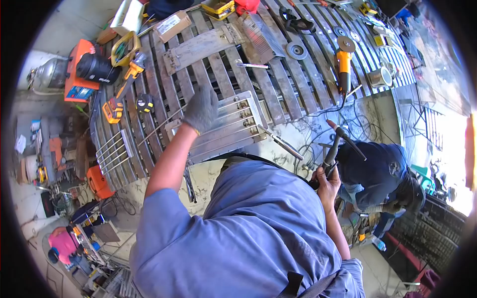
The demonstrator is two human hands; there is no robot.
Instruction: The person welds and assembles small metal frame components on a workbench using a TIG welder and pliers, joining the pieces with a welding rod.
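My left hand (201, 109), in a grey glove, is curled over the left side of a metal panel with parallel bars (223, 141). A thin metal rod (160, 126) runs from that hand toward the lower left; the fingertips are hidden. Along the panel's right end, several bar joints (244, 113) look darkened. My bare right hand (328, 185) is closed round the handle of a TIG welding torch (334, 149), out to the right of the panel and apart from it. The torch's reddish nozzle points up toward the bench.
The slatted metal bench (278, 94) carries an angle grinder (344, 69), a yellow cordless tool (124, 89), a tape measure (144, 103), a metal mug (380, 77) and a small barred grate (114, 151). Another person (372, 174) bends close on the right. Cables (318, 134) lie below.
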